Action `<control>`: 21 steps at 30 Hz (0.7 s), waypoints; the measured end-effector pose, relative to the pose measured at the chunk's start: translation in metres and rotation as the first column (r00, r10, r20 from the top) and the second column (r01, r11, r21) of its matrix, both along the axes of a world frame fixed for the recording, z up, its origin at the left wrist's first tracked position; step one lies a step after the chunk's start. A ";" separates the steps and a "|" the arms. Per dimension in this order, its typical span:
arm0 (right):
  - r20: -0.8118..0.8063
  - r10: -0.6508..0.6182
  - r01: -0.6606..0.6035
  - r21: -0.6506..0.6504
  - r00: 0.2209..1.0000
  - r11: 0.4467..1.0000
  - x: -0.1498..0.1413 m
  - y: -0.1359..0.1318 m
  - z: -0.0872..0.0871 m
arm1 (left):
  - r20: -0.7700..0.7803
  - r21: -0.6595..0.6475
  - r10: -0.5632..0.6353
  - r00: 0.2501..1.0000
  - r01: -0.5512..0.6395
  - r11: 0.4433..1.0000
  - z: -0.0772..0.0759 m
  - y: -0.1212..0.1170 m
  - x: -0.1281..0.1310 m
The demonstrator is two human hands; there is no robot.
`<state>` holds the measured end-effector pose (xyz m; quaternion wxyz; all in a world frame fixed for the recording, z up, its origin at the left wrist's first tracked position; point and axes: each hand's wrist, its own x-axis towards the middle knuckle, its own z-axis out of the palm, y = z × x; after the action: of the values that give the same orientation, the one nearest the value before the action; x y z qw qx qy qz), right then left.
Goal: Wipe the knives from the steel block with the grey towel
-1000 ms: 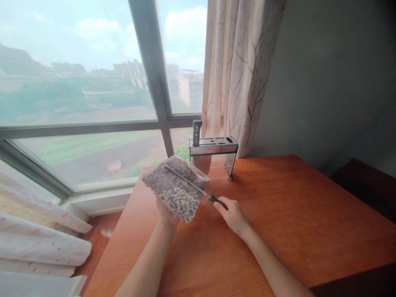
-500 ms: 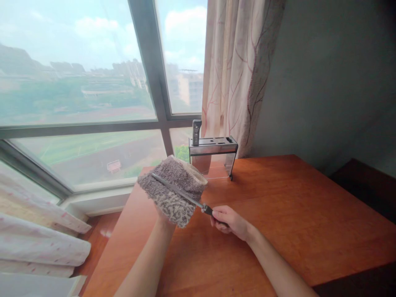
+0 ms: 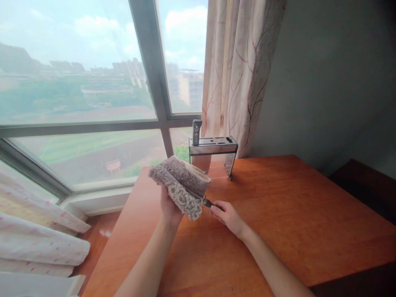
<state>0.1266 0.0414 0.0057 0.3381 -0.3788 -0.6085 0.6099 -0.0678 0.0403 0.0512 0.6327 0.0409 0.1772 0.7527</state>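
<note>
"Forearms first: what is seen nearest?"

"Both are stretched out over a reddish-brown wooden table [image 3: 278,198], reached in from its near side."

"And how is the right hand [image 3: 227,216] set?"

"It is closed, with fingers and thumb wrapped around the dark handle of a slim tool [image 3: 208,202]. Only the handle and a collar are plainly shown; the shaft is mostly hidden in a fold of cloth."

"What is held on the other side?"

"A thick, shaggy cloth [image 3: 182,177] is held up by the left hand [image 3: 170,208], which is closed around it from below. The fingertips are covered, so how tightly it is pinched cannot be told. The cloth is folded over the tool's shaft, above the table and in front of the holder. Plain grey-brown pile is seen along the upper part, a mottled grey and cream pattern along the lower edge."

"What is placed beyond the hands?"

"A clear-sided holder [image 3: 213,146] is stood at the far edge of the table. Slots are cut in its top, and a dark upright handle [image 3: 196,133] is lodged at the left end."

"And farther off?"

"A pale curtain [image 3: 238,74] printed with reddish branches is hung behind the holder, beside a grey wall [image 3: 324,82]. To the left, a large window [image 3: 77,127] is divided by grey frames. Through it, a green field, hazy buildings and a clouded sky are seen."
</note>
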 end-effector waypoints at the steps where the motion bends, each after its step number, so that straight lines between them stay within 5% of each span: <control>1: 0.016 -0.009 0.008 0.046 1.000 0.999 0.000 0.000 0.000 | -0.012 -0.008 -0.029 1.000 0.029 1.000 -0.001 0.000 0.003; 7: 0.136 0.025 -0.061 0.269 0.990 0.961 -0.002 -0.005 0.003 | -0.065 -0.010 -0.055 0.996 0.055 0.998 -0.004 0.002 0.008; 14: 0.267 -0.125 -0.031 0.514 0.956 0.857 0.010 0.004 0.008 | -0.086 -0.003 0.163 0.983 -0.163 0.987 0.003 0.013 -0.009; 18: 0.172 -0.221 0.123 0.453 0.960 0.883 0.019 0.009 0.010 | -0.109 0.011 0.225 0.968 -0.225 0.974 0.005 0.016 -0.019; 21: 0.091 -0.191 0.167 0.225 0.977 0.960 0.021 0.011 0.010 | -0.100 0.023 0.211 0.972 -0.210 0.977 0.005 0.017 -0.020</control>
<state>0.1480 0.0523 0.0156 0.3965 -0.4268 -0.6525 0.4847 -0.0877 0.0570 0.0561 0.5391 0.0641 0.2077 0.8137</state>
